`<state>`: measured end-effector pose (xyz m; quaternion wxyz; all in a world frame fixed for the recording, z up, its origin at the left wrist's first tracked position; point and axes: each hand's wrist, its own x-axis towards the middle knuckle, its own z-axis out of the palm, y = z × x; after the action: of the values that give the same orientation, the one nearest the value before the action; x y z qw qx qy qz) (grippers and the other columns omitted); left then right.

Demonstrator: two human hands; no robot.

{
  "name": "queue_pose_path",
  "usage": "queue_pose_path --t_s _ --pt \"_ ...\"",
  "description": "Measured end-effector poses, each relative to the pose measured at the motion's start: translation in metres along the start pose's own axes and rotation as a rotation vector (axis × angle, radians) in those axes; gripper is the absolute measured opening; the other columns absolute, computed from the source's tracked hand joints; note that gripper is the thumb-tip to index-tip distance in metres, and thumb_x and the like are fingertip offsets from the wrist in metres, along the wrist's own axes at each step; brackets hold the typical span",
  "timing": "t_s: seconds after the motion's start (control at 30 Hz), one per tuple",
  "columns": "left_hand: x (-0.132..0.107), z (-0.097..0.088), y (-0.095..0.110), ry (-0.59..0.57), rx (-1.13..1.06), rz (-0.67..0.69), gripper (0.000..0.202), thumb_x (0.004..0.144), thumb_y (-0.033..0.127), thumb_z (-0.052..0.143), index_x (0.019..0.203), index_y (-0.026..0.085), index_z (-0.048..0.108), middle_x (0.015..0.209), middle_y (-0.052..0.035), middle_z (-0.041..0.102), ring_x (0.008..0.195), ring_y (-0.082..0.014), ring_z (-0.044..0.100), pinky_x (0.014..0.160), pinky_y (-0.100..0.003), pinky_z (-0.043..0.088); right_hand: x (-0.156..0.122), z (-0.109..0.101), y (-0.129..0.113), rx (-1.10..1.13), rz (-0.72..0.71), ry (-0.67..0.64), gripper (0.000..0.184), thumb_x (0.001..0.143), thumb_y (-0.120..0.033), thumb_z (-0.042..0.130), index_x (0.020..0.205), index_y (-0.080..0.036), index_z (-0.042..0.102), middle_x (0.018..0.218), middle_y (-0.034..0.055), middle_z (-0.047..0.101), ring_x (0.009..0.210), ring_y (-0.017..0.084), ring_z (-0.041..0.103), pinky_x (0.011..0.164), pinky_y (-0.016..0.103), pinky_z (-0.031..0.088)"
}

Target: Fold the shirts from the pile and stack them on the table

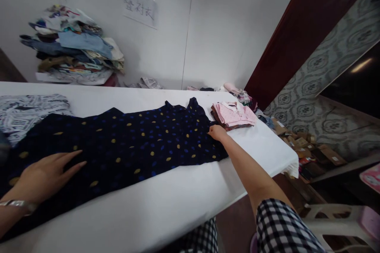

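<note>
A dark navy garment [142,138] with yellow and blue leaf-like spots lies stretched lengthwise across the white-covered table [124,221]. Its collar end points right. My right hand [218,132] reaches to that end and pinches the cloth near the shoulder, fingers closed. On the left part of the same garment rests my left hand [44,178], palm down, with thumb and fingers apart. A bracelet [19,204] circles the left wrist. Just beyond my right hand sits a small stack of folded clothes with a pink shirt [233,114] on top.
Black-and-white patterned cloth [32,112] lies at the table's left. A tall clothes pile [80,45] stands behind the far edge, with more clothes [237,91] at the back right. Cardboard pieces [303,144] lie right of the table. A plastic stool [329,221] stands at lower right.
</note>
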<state>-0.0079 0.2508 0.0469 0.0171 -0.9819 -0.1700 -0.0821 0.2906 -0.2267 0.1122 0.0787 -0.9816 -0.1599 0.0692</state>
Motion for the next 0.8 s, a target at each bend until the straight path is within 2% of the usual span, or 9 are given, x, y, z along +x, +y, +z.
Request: queue_pose_path --t_s 0.17,0.27,0.37,0.5,0.67,0.8 --pt "0.002 -0.035 0.023 -0.095 0.087 -0.061 0.057 0.081 0.051 0.018 0.096 0.022 0.066 0.101 -0.0048 0.070 0.095 -0.0211 0.063 0.085 -0.030 0.047 0.008 -0.001 -0.001 0.011 0.008 0.160 0.028 0.096 -0.030 0.035 0.103 -0.018 0.060 0.105 0.0107 0.068 0.098 0.020 0.062 0.079 0.026 0.042" --pt "0.001 -0.046 0.029 -0.080 0.115 -0.083 0.055 0.082 0.046 0.018 0.092 0.019 0.065 0.102 -0.0076 0.070 0.095 -0.0217 0.063 0.085 -0.031 0.047 0.017 0.005 0.001 -0.001 0.063 0.223 0.034 0.099 -0.031 0.025 0.113 -0.016 0.052 0.108 0.0145 0.067 0.099 0.021 0.063 0.079 0.029 0.043" --pt "0.001 -0.049 0.035 -0.093 0.087 -0.085 0.054 0.082 0.045 0.020 0.093 0.017 0.065 0.104 -0.0088 0.069 0.096 -0.0218 0.063 0.085 -0.032 0.047 0.020 0.018 0.004 -0.027 0.090 0.222 0.031 0.098 -0.032 0.029 0.112 -0.015 0.051 0.102 0.0163 0.068 0.094 0.024 0.065 0.077 0.031 0.043" --pt "0.002 -0.046 0.036 -0.109 0.024 -0.098 0.053 0.079 0.047 0.024 0.091 0.016 0.065 0.103 -0.0108 0.069 0.097 -0.0242 0.063 0.088 -0.034 0.046 0.019 0.030 0.008 -0.048 0.077 0.214 0.028 0.097 -0.033 0.033 0.110 -0.016 0.051 0.096 0.0143 0.069 0.091 0.024 0.066 0.077 0.032 0.043" --pt "0.008 -0.043 0.028 -0.021 0.044 -0.120 0.058 0.077 0.050 0.022 0.094 0.015 0.065 0.103 -0.0124 0.069 0.097 -0.0275 0.063 0.089 -0.038 0.045 0.020 0.029 0.007 -0.031 0.070 0.242 0.033 0.098 -0.037 0.028 0.112 -0.018 0.051 0.098 0.0136 0.068 0.093 0.023 0.065 0.080 0.033 0.043" --pt "0.011 -0.038 0.024 -0.097 -0.008 -0.182 0.057 0.074 0.048 0.023 0.095 0.016 0.065 0.111 -0.0125 0.067 0.101 -0.0264 0.062 0.089 -0.037 0.046 0.023 0.026 0.003 0.021 0.041 0.217 0.032 0.094 -0.042 0.040 0.105 -0.019 0.058 0.095 0.0112 0.070 0.090 0.023 0.065 0.078 0.031 0.043"
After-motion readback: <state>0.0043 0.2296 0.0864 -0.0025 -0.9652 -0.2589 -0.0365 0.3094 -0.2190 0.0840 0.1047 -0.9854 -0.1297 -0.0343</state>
